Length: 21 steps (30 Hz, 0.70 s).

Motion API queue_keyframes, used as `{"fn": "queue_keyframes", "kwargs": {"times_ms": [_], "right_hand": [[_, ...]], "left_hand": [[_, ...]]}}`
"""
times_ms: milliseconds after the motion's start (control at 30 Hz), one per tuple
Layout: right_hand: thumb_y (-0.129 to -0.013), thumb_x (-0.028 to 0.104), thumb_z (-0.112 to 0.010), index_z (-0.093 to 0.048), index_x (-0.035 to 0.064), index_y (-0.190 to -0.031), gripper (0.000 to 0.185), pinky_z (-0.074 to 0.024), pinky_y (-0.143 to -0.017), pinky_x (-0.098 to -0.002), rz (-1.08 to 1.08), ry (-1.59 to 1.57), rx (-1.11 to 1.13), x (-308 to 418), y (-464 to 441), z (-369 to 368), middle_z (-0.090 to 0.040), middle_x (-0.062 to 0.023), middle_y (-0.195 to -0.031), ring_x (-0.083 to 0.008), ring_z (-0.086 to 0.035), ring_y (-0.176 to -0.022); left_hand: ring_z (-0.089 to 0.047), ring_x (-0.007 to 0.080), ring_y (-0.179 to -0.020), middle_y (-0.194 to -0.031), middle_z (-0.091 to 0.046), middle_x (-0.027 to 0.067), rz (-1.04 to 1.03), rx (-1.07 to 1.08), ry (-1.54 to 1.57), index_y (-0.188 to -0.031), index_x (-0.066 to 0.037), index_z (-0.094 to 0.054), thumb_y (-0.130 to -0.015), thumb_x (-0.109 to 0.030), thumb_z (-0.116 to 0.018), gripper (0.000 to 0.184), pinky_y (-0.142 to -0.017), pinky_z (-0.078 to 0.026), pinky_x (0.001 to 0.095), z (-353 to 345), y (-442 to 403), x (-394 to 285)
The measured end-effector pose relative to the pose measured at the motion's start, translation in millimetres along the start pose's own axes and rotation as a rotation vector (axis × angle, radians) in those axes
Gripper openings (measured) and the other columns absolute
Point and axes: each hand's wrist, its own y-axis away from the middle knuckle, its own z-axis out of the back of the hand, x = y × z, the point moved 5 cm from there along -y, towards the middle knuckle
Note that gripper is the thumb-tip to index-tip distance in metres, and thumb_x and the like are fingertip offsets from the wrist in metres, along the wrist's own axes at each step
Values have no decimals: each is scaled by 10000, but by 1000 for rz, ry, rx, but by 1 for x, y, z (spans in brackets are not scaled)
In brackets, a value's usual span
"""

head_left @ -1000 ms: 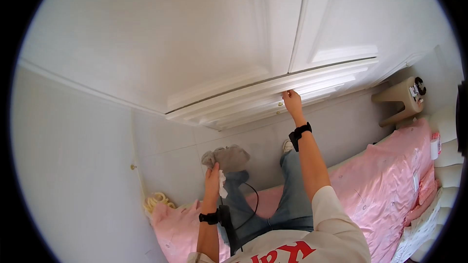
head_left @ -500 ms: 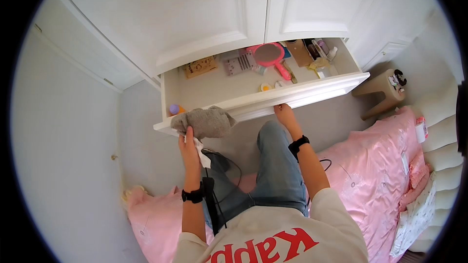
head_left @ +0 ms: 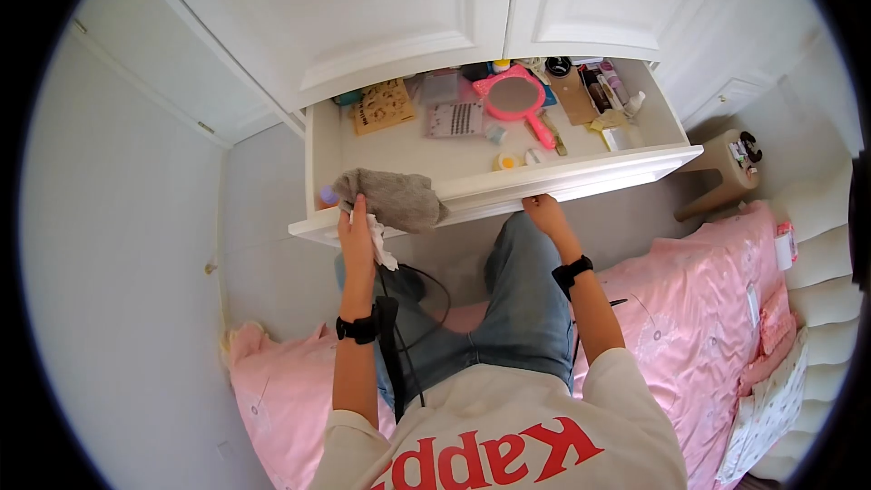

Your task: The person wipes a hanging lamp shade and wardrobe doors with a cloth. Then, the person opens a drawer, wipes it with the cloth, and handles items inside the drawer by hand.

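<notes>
My left hand (head_left: 356, 243) is closed on a grey cloth (head_left: 399, 200), which hangs over the left front corner of a pulled-out white drawer (head_left: 599, 176). A crumpled white tissue (head_left: 383, 247) sticks out from the same hand, below the cloth. Farther right, my right hand (head_left: 544, 210) grips the drawer front, its fingertips partly hidden at the edge. Inside lie a pink hand mirror (head_left: 514, 98), a brown patterned packet (head_left: 383, 107), a clear flat case (head_left: 455, 120) and a yellow-and-white round item (head_left: 508, 161). A purple-topped item (head_left: 328, 193) is partly behind the cloth.
White cabinet doors (head_left: 336, 18) rise above the drawer. Pink bedding (head_left: 671, 299) spreads on both sides of my legs. A beige stool (head_left: 726, 177) with small items on it stands at the right. A black cable (head_left: 445, 295) hangs near my left knee.
The drawer has come farther out, showing more of its contents at the back. My left hand and the cloth have moved up a little; my right hand keeps its grip, slightly farther right.
</notes>
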Motion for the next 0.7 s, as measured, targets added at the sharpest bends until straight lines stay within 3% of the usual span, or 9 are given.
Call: {"fn": "queue_keyframes", "kwargs": {"times_ms": [67,167,267,367,600,700], "right_hand": [[-799,269,-521,-568,-32,-880,315,-454,-650,-412,-47,23,-9,5,9,3,-598,-222,-746,-401,-573,-735],[-794,279,-525,-583,-10,-882,307,-457,-645,-418,-94,66,-15,3,11,4,-601,-211,-730,-398,-575,-725],[-793,284,-530,-593,3,-884,302,-459,-639,-424,-70,39,-74,-5,14,-4,-603,-203,-720,-393,-578,-713],[-796,294,-535,-601,12,-885,304,-461,-635,-431,-54,22,-120,-1,23,-4,-608,-198,-728,-389,-582,-709],[-801,331,-556,-597,9,-913,343,-465,-626,-443,-80,113,-89,-6,30,-6,-614,-194,-725,-380,-592,-711],[-819,286,-572,-561,-26,-1018,370,-481,-624,-361,-161,177,-55,-1,35,-6,-633,-172,-776,-322,-614,-700]], "left_hand": [[-417,80,-458,-564,-380,-30,-19,-6,32,-750,-92,-427,-864,-311,-566,284,-398,-310,234,-2,-3,-1],[-512,191,-556,-604,-492,78,-235,-23,-478,-772,-9,-484,-863,-354,-546,362,-515,-394,317,3,-27,12],[-556,367,-661,-680,-556,204,-434,-1,-888,-774,31,-489,-852,-368,-531,409,-590,-413,416,-17,-18,-17],[-542,429,-741,-755,-575,252,-289,118,-997,-781,29,-496,-855,-366,-510,402,-616,-409,451,-25,-20,-32],[-543,430,-697,-712,-561,260,-364,250,-1079,-783,33,-505,-866,-330,-505,372,-596,-415,459,-30,-29,-38],[-544,428,-692,-711,-563,259,-430,234,-1061,-781,31,-506,-864,-320,-507,361,-598,-417,467,-26,-25,-29]]}}
